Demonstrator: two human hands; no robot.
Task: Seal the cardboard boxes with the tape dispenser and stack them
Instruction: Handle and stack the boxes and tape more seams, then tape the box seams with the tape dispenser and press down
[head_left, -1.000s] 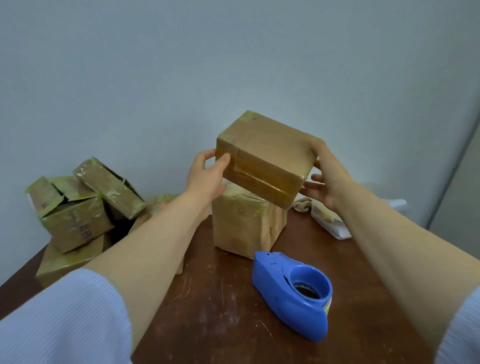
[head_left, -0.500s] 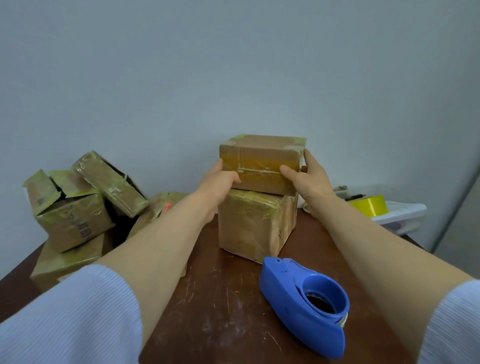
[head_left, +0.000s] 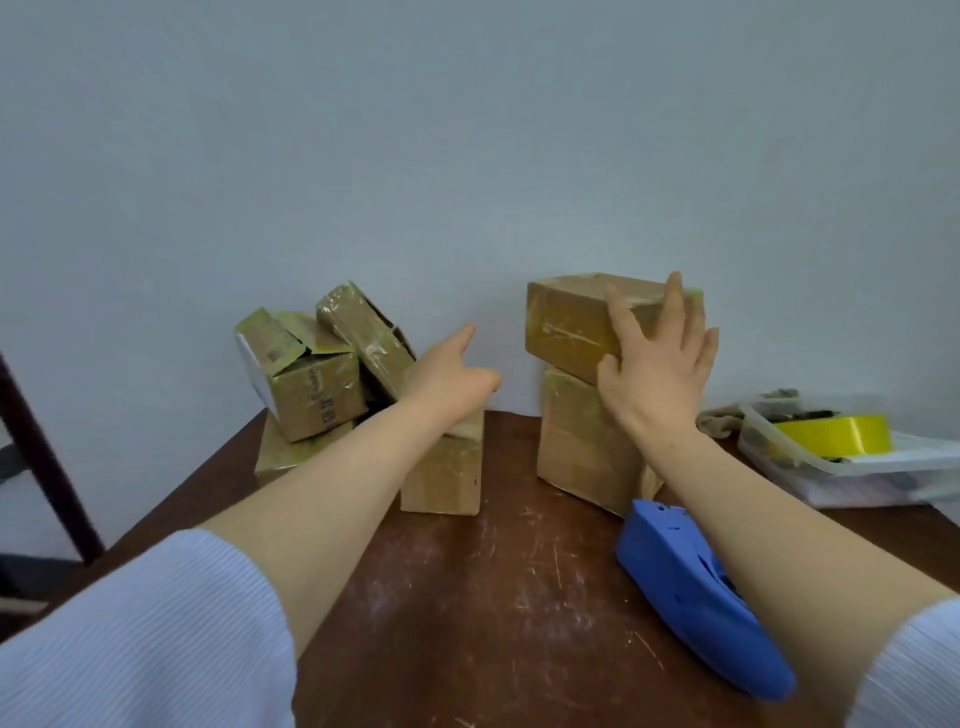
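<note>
Top box (head_left: 566, 322) is plain brown cardboard with glossy yellowish tape across its front. It sits a bit crooked on a taller taped box (head_left: 582, 452) at the back of the scuffed table (head_left: 493, 623). Right hand (head_left: 654, 374) lies flat against it, fingers spread, not gripping. Left hand (head_left: 447, 379) is stretched out, holding nothing, above a small box (head_left: 447, 475) and beside the messy pile of boxes (head_left: 311, 384) – one has dark print, too blurry to read. The blue tape dispenser (head_left: 691, 597) lies just in front of the stack.

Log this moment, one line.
top box on lower box | right hand flat on it | left hand empty, near pile | dispenser on table
</note>
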